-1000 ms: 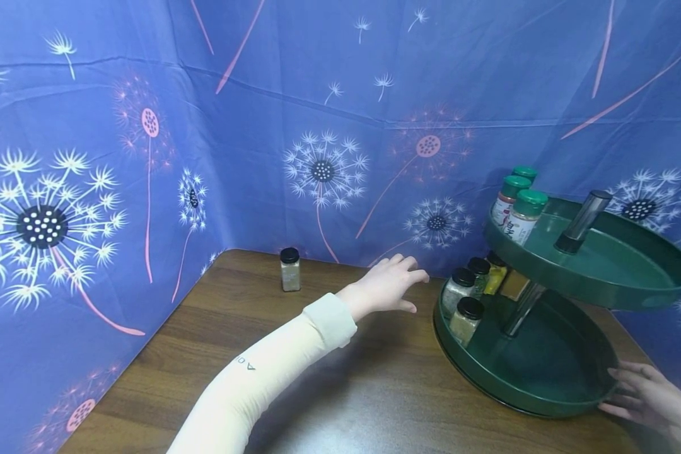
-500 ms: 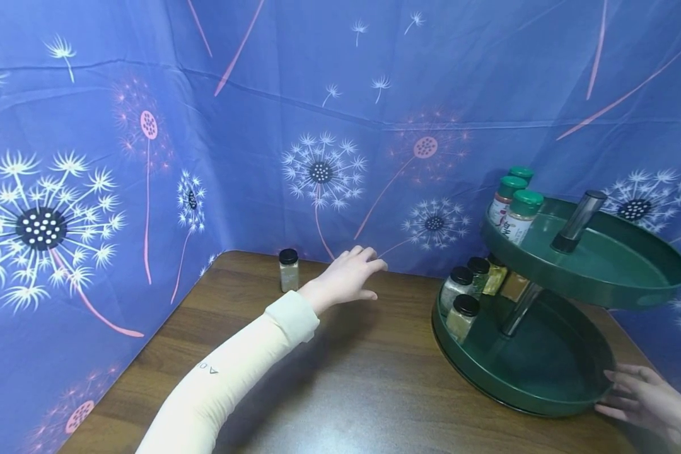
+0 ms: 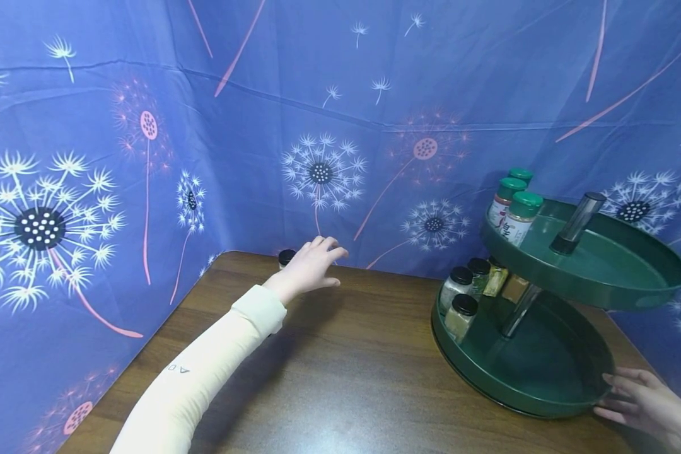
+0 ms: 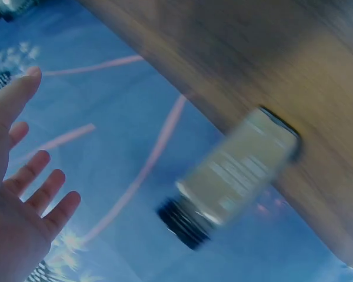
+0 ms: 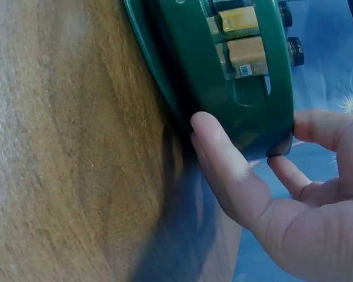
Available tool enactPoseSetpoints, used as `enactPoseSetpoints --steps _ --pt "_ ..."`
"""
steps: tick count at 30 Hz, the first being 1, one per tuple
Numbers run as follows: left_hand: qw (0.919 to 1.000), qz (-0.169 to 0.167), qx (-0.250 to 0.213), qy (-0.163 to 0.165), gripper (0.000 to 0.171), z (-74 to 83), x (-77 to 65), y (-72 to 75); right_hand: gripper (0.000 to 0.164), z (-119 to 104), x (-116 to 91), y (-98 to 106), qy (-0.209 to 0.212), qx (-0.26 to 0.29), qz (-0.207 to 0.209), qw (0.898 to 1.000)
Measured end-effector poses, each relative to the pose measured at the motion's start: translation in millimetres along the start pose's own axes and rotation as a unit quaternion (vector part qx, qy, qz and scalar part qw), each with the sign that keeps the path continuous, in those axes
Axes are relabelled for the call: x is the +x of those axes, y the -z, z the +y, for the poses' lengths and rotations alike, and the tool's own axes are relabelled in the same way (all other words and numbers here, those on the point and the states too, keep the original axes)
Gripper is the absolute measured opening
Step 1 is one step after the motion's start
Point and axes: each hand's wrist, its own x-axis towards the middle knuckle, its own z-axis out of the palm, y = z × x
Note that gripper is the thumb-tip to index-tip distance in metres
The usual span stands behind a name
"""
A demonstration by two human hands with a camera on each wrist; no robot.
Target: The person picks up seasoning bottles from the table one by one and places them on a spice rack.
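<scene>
My left hand (image 3: 312, 265) is over the back left of the table, fingers spread and holding nothing. Behind its wrist stands a spice jar, its black lid (image 3: 286, 256) showing in the head view. In the left wrist view the whole jar (image 4: 232, 170) appears, with pale powder inside, apart from the hand (image 4: 23, 194). Over on the right, my right hand (image 3: 638, 400) holds the lower rim of a green two-tier spice rack (image 3: 556, 378). The right wrist view shows one digit hooked over the rim and other fingers (image 5: 215, 138) against the outer wall.
Several black-lidded jars (image 3: 459, 315) stand on the rack's lower tier. Green-capped shakers (image 3: 520, 221) occupy the left of the upper tier (image 3: 618, 252), beside the metal post (image 3: 579, 224). A blue patterned cloth (image 3: 374, 75) hangs along the back and left of the wooden table (image 3: 363, 378).
My left hand has moved left, away from the rack, and its wrist now partly covers the lone jar. The right hand remains at the rack's rim.
</scene>
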Motion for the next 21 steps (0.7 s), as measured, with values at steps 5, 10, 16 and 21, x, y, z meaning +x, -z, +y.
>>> enactPoseSetpoints --steps 5,10,16,21 --pt "0.9996 -0.002 -0.012 0.027 0.059 -21.6 -8.2 -3.1 0.082 -1.3 -0.1 -4.3 -0.008 0.000 -0.004 1.000" --pt "0.9985 -0.009 -0.022 0.048 0.061 -37.9 -12.5 -5.9 0.083 1.7 -0.3 -2.8 -0.013 0.003 -0.002 1.000" --pt "0.9970 -0.017 -0.027 0.070 0.060 -53.0 -17.2 -11.9 0.034 9.2 3.7 8.5 -0.025 0.039 -0.003 0.999" --pt "0.9965 -0.016 -0.021 0.079 0.061 -62.3 -21.2 -19.3 0.013 10.7 5.9 23.2 -0.022 0.068 -0.046 0.996"
